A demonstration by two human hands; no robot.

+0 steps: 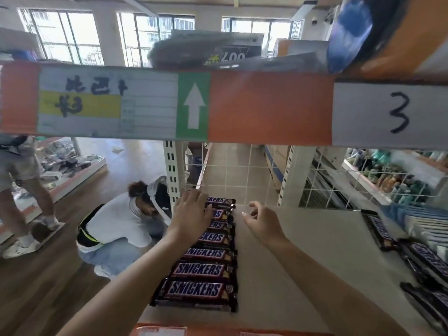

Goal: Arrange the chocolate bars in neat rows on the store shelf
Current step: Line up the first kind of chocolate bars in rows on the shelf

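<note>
Snickers bars form single column, lower centre of frame, on pale shelf; wrappers face up, each touching next; left hand lies flat, fingers straight, palm down on far bars of column; right hand hovers just right of column, fingers loosely curled, holding nothing; loose bars lie skewed at right edge of frame; crouching person at left beyond shelf.

I see the beige shelf: one Snickers column running 6-to-12 at left, loose bars at 3 o'clock edge.
</note>
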